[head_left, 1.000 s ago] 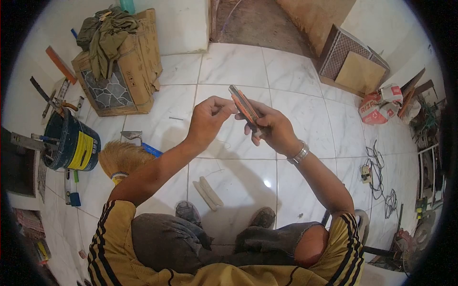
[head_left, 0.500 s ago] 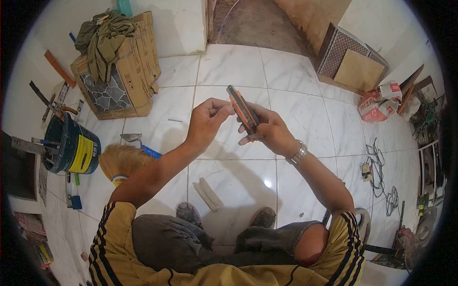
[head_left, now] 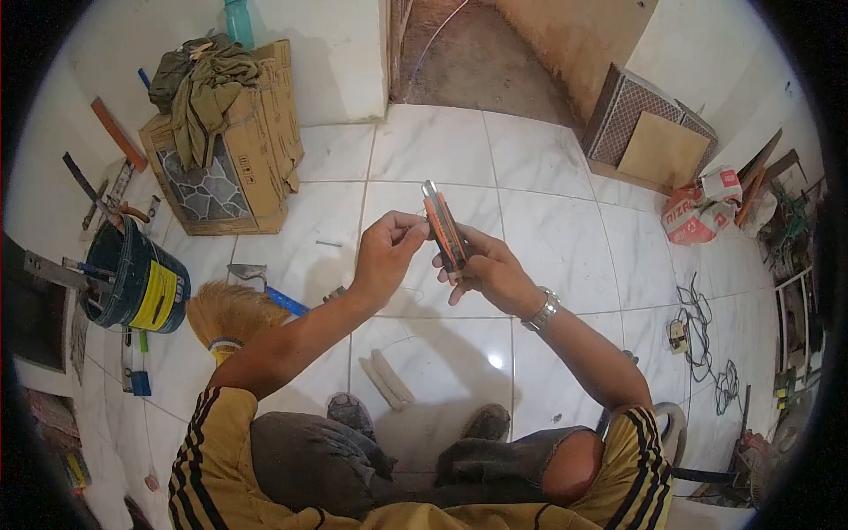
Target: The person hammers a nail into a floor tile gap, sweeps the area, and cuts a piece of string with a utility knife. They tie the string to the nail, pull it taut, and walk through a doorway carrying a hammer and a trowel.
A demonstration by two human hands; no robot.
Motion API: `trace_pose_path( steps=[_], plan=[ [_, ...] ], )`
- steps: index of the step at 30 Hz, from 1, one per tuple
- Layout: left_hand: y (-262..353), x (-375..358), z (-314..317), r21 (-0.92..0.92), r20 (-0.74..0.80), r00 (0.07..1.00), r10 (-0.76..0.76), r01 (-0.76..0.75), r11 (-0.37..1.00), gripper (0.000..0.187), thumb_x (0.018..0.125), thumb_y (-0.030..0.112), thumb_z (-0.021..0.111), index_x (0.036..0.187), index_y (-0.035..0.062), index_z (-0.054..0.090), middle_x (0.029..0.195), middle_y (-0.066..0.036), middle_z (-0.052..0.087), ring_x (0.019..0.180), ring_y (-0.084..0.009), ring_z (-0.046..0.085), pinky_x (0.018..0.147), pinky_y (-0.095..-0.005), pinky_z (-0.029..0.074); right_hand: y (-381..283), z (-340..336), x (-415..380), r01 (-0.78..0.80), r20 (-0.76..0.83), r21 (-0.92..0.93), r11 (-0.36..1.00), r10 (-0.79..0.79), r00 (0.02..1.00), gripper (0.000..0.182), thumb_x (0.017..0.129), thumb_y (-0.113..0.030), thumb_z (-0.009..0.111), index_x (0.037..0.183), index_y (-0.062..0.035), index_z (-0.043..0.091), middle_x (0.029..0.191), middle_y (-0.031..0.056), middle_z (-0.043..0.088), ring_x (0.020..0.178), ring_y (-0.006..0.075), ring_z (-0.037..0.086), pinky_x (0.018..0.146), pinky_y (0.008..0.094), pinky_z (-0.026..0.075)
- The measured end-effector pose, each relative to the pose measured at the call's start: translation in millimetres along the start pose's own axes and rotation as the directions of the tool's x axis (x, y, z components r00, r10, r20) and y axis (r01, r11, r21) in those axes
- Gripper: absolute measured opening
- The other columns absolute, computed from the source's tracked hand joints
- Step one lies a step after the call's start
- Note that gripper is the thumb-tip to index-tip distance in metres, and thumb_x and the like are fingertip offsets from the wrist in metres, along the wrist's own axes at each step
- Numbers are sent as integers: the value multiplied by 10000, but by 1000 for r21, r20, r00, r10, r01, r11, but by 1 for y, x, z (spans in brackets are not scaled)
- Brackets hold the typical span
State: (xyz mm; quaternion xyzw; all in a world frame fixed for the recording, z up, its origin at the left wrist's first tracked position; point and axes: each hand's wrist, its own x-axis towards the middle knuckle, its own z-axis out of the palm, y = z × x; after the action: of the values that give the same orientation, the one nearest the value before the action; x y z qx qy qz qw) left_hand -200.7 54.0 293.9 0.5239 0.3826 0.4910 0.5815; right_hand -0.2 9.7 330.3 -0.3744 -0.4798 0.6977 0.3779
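My right hand (head_left: 488, 268) grips an orange and black utility knife (head_left: 441, 223), held up with its tip pointing away from me. My left hand (head_left: 386, 251) is beside it, fingertips pinched together and touching the knife's side near the upper part of the handle. Whether a small item sits between those fingers is too small to tell. Both hands hover above the white marble-pattern floor tiles (head_left: 548, 221), in front of my bent knees.
A cardboard box (head_left: 234, 155) with a cloth draped on it stands at the back left. A dark bucket of tools (head_left: 137, 278) and a straw broom (head_left: 231, 314) lie at left. A white strip (head_left: 387, 378) lies near my shoes. Cables (head_left: 702, 327) and clutter line the right.
Both hands with the knife have dropped lower in the view as the camera tilted. The left fingertips stay at the knife; the grip looks the same.
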Motion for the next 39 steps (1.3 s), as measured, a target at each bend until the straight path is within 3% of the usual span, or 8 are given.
trace_pose_path(
  steps=[6, 9, 13, 16, 25, 30, 33, 39],
  plan=[
    [4, -5, 0, -11, 3, 996, -88, 88, 996, 222, 988, 145, 628, 1089, -50, 598, 1024, -125, 698, 971, -129, 650, 897, -273, 504, -12, -5, -1, -26, 24, -150, 988, 30, 999, 714, 861, -45, 460, 1559, -38, 310, 1075, 127, 620, 885, 145, 630, 528, 270, 544],
    [1, -6, 1, -47, 13, 998, -60, 61, 997, 191, 973, 206, 674, 1046, 42, 609, 949, -26, 703, 634, -14, 429, 515, -198, 317, -8, -11, -2, -22, 20, -129, 991, 25, 999, 633, 923, -89, 473, 1539, -29, 342, 1006, 101, 623, 829, 129, 628, 483, 244, 486],
    [-10, -3, -2, -79, 30, 998, -63, 65, 995, 186, 978, 218, 674, 1039, 54, 611, 924, -15, 692, 582, -8, 373, 497, -195, 305, -9, -28, -2, -95, 186, -194, 976, 132, 974, 479, 1052, -236, 480, 1464, 5, 439, 887, 53, 610, 709, 119, 620, 467, 241, 466],
    [-7, -3, -1, -104, 37, 996, -86, 90, 990, 170, 987, 217, 664, 1037, 63, 612, 897, -11, 682, 558, -5, 347, 484, -195, 291, 14, -20, 0, -43, 50, -80, 996, 47, 998, 483, 1082, -336, 465, 1401, 25, 496, 825, 31, 594, 642, 121, 612, 492, 260, 490],
    [-1, -3, -2, -138, 3, 993, -122, 121, 983, 188, 986, 219, 663, 1054, 56, 598, 970, -50, 690, 595, -8, 380, 490, -192, 310, -5, -10, 0, -35, 10, 100, 994, 34, 999, 574, 968, -53, 472, 1523, 9, 338, 1140, 136, 582, 967, 198, 647, 790, 325, 561],
    [-7, -7, 2, 20, 45, 993, 109, -110, 994, 175, 972, 156, 680, 1089, 34, 636, 995, -63, 679, 697, -47, 517, 607, -219, 439, -5, -1, -1, 29, 42, 19, 999, -30, 999, 648, 906, -4, 468, 1539, -1, 330, 1165, 133, 590, 984, 186, 641, 795, 321, 559],
    [-5, -15, 4, 152, 138, 986, 93, -114, 982, 157, 962, 122, 687, 1092, 34, 670, 1009, -61, 674, 768, -83, 575, 696, -254, 487, -3, -2, 3, 57, 64, 1, 998, -57, 996, 679, 891, 0, 477, 1552, -15, 324, 1122, 104, 589, 949, 164, 616, 791, 322, 555],
    [10, -18, 14, 286, 224, 950, 219, -279, 917, 127, 951, 105, 689, 1060, 42, 688, 963, -45, 660, 743, -93, 575, 676, -266, 494, 1, 2, 4, 105, 54, -5, 994, -105, 993, 679, 886, 1, 481, 1551, -11, 342, 1015, 47, 579, 840, 118, 545, 744, 297, 529]
  ],
)
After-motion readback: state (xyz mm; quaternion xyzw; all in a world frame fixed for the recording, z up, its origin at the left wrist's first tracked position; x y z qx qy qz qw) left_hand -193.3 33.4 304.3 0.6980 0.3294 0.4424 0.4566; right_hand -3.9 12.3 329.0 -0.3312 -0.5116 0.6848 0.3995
